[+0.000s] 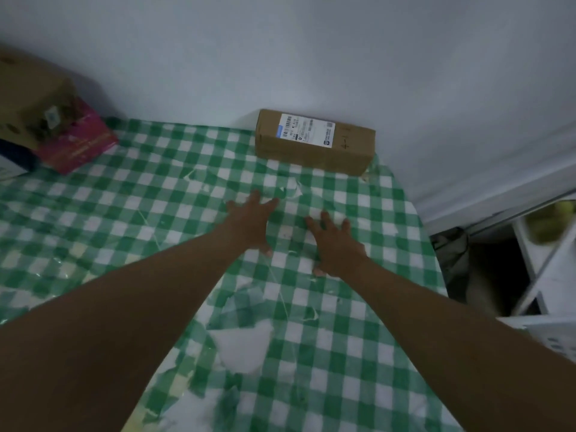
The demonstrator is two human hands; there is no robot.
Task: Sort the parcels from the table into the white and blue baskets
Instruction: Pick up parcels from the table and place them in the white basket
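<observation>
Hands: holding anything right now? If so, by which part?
Nothing held. Left hand and right hand are open, reaching toward the brown parcel.

Long brown cardboard parcel (pixel 314 141): lying flat on table (pixel 156 198) covered in green-white check cloth, at table's far edge against wall, white shipping label with barcode on top face, closed. Toward table's far left corner: second brown box (pixel 34 101) resting on pink parcel (pixel 78 145), both blurred.
</observation>
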